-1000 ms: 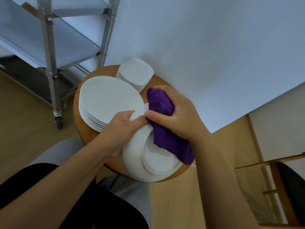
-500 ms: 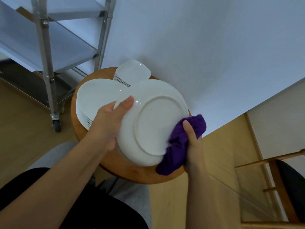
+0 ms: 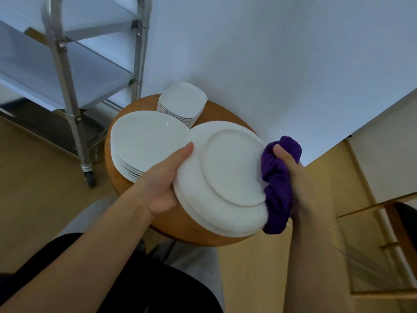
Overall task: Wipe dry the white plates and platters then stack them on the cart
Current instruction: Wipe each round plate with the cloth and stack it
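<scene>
My left hand (image 3: 165,179) grips the left rim of a white plate (image 3: 223,175), held tilted with its underside and foot ring facing me. My right hand (image 3: 293,177) holds a bunched purple cloth (image 3: 277,184) against the plate's right edge. Behind the plate, a stack of large white plates (image 3: 144,141) rests on a round wooden table (image 3: 180,229). A stack of small square white plates (image 3: 182,105) stands at the table's far side. The metal cart (image 3: 67,71) with its shelves is at the upper left.
A white wall (image 3: 270,64) runs behind the table. The cart's caster wheel (image 3: 90,177) sits on the wooden floor just left of the table. A wooden chair (image 3: 383,233) stands at the right. My lap is below the table.
The plate has been turned over from under the cloth so its underside faces me. My right hand has moved the cloth from the plate's middle out to its right edge.
</scene>
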`<state>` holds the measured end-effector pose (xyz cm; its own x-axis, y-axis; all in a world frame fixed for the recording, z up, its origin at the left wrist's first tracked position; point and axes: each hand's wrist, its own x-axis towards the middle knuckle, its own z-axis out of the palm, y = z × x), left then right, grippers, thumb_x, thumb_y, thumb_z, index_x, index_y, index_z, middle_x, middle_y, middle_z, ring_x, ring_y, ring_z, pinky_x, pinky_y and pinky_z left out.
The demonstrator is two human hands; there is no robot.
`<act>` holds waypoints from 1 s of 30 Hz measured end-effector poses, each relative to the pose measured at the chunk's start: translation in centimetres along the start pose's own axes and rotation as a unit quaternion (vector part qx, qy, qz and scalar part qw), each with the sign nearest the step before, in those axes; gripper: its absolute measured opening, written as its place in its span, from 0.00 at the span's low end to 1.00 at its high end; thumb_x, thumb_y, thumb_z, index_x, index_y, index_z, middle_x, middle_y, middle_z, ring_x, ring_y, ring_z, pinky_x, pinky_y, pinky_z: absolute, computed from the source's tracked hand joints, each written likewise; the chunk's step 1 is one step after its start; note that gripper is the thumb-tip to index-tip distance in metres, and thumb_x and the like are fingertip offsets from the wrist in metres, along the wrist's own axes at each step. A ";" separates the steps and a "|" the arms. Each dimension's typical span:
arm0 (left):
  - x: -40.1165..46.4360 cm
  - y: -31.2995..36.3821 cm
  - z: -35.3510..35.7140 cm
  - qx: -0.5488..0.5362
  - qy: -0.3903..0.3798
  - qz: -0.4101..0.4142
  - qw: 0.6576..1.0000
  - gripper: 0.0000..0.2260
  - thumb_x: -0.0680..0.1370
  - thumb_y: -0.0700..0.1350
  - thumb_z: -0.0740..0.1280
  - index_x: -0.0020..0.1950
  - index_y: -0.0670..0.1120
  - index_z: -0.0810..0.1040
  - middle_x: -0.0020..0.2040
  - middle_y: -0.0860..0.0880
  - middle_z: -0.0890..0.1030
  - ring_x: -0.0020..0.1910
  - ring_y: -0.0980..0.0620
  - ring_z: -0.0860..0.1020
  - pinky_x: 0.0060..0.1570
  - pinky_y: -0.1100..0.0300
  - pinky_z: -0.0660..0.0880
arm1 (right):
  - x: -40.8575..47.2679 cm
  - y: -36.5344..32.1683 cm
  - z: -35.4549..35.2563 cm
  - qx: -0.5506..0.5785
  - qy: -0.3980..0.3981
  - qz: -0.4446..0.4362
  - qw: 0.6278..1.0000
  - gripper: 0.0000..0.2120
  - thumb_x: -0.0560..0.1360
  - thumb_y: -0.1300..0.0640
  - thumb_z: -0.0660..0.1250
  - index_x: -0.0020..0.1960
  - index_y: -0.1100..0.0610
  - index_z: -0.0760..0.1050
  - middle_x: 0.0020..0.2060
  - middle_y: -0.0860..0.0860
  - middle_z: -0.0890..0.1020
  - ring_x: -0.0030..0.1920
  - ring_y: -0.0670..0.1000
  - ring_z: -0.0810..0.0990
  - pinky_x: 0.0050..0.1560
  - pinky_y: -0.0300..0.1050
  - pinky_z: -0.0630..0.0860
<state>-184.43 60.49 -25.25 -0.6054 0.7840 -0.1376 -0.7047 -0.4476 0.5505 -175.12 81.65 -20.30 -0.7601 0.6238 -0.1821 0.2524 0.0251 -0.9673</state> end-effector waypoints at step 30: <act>-0.4 -0.8 2.8 0.260 0.096 0.150 0.949 0.14 0.70 0.62 0.58 0.52 0.60 0.73 0.52 0.56 0.81 0.52 0.53 0.79 0.53 0.57 0.78 | -3.3 0.2 8.7 -0.120 -0.086 -0.207 0.967 0.23 0.74 0.47 0.64 0.67 0.45 0.63 0.54 0.39 0.75 0.51 0.38 0.77 0.43 0.25 0.72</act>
<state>-182.64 61.74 -23.32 -0.8414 0.5395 -0.0302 -0.2424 -0.3268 0.9135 -177.72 72.79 -21.39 -0.9093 0.3820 0.1650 0.0213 0.4388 -0.8983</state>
